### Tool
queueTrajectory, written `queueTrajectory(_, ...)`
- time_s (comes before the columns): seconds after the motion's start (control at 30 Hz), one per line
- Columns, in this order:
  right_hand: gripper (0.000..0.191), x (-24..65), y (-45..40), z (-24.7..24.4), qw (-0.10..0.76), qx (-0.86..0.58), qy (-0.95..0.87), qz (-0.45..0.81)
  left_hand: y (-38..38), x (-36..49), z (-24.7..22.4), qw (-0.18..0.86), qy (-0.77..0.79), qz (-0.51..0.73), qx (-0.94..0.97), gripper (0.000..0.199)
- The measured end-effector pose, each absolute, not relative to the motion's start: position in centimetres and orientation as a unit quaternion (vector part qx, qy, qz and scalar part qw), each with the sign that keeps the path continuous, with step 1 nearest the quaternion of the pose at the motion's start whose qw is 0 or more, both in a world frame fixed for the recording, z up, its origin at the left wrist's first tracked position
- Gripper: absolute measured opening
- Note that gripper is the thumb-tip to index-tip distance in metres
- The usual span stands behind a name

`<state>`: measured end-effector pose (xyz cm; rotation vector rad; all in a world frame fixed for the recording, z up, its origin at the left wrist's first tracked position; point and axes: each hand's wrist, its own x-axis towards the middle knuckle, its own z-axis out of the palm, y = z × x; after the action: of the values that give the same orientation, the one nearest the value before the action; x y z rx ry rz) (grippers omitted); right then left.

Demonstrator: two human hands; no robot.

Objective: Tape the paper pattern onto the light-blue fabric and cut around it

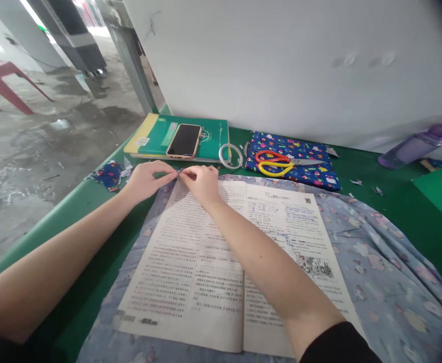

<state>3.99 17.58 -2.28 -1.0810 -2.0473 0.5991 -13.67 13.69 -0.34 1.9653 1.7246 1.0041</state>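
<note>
Green covers the table (402, 196), and across its near part spreads a greyish-blue cloth (387, 272) with a cartoon print. On the cloth an open book (221, 287) lies flat, its pages full of print, the right one marked with blue handwriting. Both forearms reach over it to its top left corner. There the left hand (147, 179) and the right hand (202, 184), fingertips meeting, pinch a small bluish bit of the cloth, mostly hidden by the fingers. Dark blue scraps (109, 174) lie left of the left hand. Beyond the open book, scissors (277, 164) with red and yellow handles rest on a dark blue patterned rectangle (308, 176). Left of that, a pale ring (222, 157) touches a green book (215, 133), which bears a phone (185, 141). At far right a purple bottle (412, 148) lies tilted. Behind rises a white wall (281, 75); past its left end, a red chair (1, 78) stands on a wet-looking floor (80, 131).
</note>
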Motion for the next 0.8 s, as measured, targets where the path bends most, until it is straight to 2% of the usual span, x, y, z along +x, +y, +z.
queueTrajectory(0.8,0.012,3.88,17.45,-1.98,0.380,-0.421,-0.779,0.266,13.80,-13.02,-0.84,0.137,0.646,0.367,0.655,0.025)
